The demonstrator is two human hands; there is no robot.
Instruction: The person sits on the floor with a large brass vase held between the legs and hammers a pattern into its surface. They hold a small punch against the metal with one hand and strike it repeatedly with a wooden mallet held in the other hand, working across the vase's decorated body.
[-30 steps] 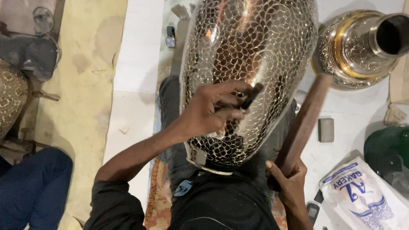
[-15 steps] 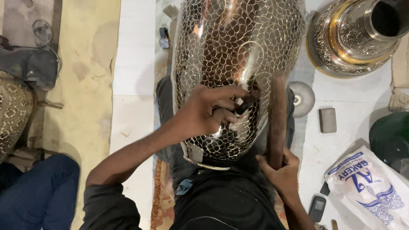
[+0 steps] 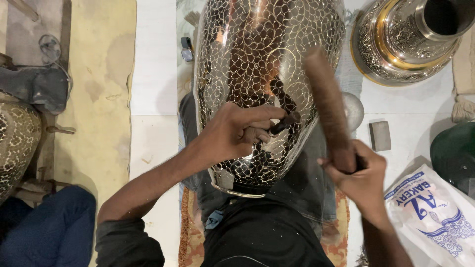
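Engraved metal vase point(image 3: 257, 59) lies across the person's lap; left hand point(image 3: 232, 133) pinches a chisel point(image 3: 283, 123) against it, right hand point(image 3: 358, 173) clenches a wooden mallet point(image 3: 329, 109) beside it.

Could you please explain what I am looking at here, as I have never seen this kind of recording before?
The single view comes from a camera worn on a person's head, looking down at their own hands. A large shiny metal vase with a fine scale-like pattern lies across their lap. The left hand presses a small dark chisel-like tool against the vase. The right hand grips a wooden stick raised beside it. On the white floor lie a second ornate vessel, a small grey block and a printed bag.
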